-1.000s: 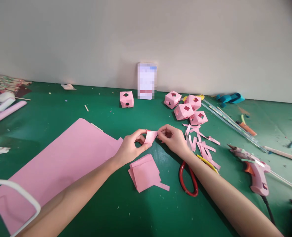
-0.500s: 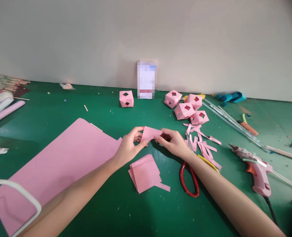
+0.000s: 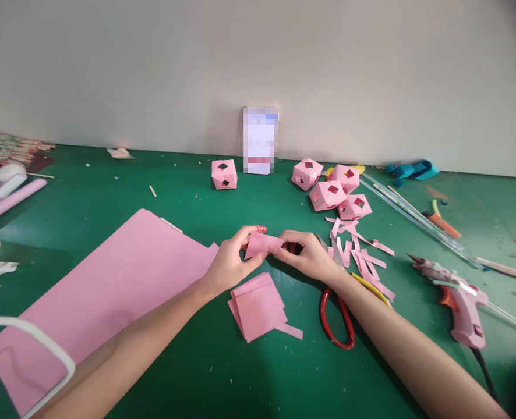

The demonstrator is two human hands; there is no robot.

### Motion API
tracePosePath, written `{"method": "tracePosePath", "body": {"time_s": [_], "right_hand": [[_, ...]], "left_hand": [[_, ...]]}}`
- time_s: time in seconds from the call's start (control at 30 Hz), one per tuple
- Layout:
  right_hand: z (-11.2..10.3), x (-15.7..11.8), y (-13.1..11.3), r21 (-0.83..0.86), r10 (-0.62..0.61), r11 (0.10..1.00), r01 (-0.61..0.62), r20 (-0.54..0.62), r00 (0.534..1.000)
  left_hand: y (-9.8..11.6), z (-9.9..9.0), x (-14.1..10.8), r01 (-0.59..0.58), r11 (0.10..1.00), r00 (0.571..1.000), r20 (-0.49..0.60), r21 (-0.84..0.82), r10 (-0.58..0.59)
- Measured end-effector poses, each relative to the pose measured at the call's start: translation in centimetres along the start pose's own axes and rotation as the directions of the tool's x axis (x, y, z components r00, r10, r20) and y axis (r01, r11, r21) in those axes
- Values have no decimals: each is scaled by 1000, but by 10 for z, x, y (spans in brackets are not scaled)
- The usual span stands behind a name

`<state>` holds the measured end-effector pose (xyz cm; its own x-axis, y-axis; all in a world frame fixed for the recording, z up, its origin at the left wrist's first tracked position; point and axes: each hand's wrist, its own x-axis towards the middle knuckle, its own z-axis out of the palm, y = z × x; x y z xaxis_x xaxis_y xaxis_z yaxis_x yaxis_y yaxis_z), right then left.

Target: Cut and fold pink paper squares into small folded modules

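A small folded piece of pink paper (image 3: 260, 244), creased and tilted, sits pinched between two hands above the green bench (image 3: 188, 349).

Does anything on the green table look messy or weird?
Yes, a little. The stacked pink squares sit crookedly, with a thin strip poking out on the right. Loose paper strips lie scattered near the pink paper shapes.

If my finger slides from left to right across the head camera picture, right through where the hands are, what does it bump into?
Big pink sheet, left hand, small pink paper, right hand, cut pink strips, pink glue gun.
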<state>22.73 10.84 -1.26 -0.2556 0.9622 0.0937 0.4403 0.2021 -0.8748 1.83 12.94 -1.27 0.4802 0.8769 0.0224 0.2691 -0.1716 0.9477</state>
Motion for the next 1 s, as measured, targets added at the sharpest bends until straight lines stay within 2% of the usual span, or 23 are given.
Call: {"method": "tracePosePath", "body": {"time_s": [0.17,0.33,0.47,0.7,0.87,1.0], "right_hand": [[-1,0,-2,8,4,1000,-5,13,1000],[-2,2,2,33,101,995,-99,-60,993],[-3,2,6,161,175,975,-156,-110,978],[-4,3,4,366,245,913,-178,-143,959],[-7,8,9,607,361,784,-131,-274,891],[-8,9,6,601,358,782,-161,-222,907]], "left_hand": [[1,0,-1,-10,998,1000,16,-54,11],[0,0,-1,27,990,998,-58,-136,-35],[-1,-1,0,60,977,993,-83,-204,-78],[-1,-3,0,84,970,993,-66,-229,-101],[-3,-5,0,78,969,994,-61,-236,-94],[-1,-5,2,83,972,995,-35,-220,-93]]}}
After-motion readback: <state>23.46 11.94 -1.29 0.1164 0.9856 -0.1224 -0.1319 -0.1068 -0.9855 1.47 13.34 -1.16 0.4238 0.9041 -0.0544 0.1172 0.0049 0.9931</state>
